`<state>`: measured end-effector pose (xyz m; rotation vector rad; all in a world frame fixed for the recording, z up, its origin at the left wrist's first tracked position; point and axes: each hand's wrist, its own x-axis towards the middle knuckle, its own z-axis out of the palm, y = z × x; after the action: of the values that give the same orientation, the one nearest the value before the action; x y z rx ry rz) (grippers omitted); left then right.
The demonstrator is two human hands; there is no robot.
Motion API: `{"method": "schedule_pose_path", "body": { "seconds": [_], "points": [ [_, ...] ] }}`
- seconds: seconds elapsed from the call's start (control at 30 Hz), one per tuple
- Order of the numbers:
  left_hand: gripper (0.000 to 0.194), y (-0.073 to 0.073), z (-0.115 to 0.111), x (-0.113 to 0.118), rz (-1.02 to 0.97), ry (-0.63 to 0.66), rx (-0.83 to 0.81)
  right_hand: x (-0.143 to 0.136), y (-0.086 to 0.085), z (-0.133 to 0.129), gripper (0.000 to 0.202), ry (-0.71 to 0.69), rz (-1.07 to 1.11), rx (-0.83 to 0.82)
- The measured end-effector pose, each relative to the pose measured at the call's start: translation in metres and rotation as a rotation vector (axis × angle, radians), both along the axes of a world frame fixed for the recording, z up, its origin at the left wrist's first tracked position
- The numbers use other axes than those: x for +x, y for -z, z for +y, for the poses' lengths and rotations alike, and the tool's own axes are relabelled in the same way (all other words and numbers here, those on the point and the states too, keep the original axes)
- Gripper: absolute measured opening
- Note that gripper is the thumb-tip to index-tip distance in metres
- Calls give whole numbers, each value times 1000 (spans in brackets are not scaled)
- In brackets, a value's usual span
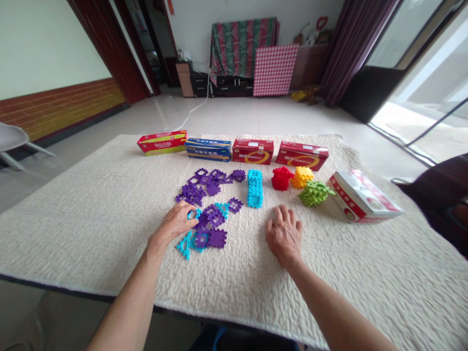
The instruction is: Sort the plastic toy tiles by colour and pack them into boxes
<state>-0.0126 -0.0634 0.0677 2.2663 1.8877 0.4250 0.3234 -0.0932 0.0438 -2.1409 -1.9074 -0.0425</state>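
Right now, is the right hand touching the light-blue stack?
Apart: the head view shows cream cloth between the right hand and the light-blue stack.

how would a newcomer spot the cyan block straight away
On the cream cover, find the far row of boxes. Just nearer, between the purple pieces and the red cluster, sits the cyan block: long and narrow, unlike the loose cyan pieces.

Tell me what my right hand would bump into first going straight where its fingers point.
Your right hand would most likely meet the red cluster of pieces first; the light-blue stack looks left of that line, though depth is hard to judge.
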Motion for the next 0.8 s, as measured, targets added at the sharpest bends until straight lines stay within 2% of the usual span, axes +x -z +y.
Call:
{"method": "schedule_pose_path", "body": {
  "seconds": [0.23, 0.3, 0.4, 0.53, 0.63, 0.8],
  "points": [
    [13, 13, -7, -4, 27, 70, 63, 0, 0, 0, 45, 0, 3, 6],
    [10, 11, -7, -3, 32, 52, 70, 0, 0, 0, 45, 0, 8, 9],
    [9, 1, -3, 5, 50, -10, 97, 1, -1, 0, 45, 1, 12, 10],
    [18, -17, 7, 25, 5, -142, 213, 1, -2, 0, 47, -5, 19, -10],
    [23, -25, 15, 46, -100, -200, 204, 0, -3, 0, 47, 5, 23, -17],
    [30, -23, 28, 91, -359, -93, 40, 0, -2, 0, 45, 8, 27, -7]
  ]
}}
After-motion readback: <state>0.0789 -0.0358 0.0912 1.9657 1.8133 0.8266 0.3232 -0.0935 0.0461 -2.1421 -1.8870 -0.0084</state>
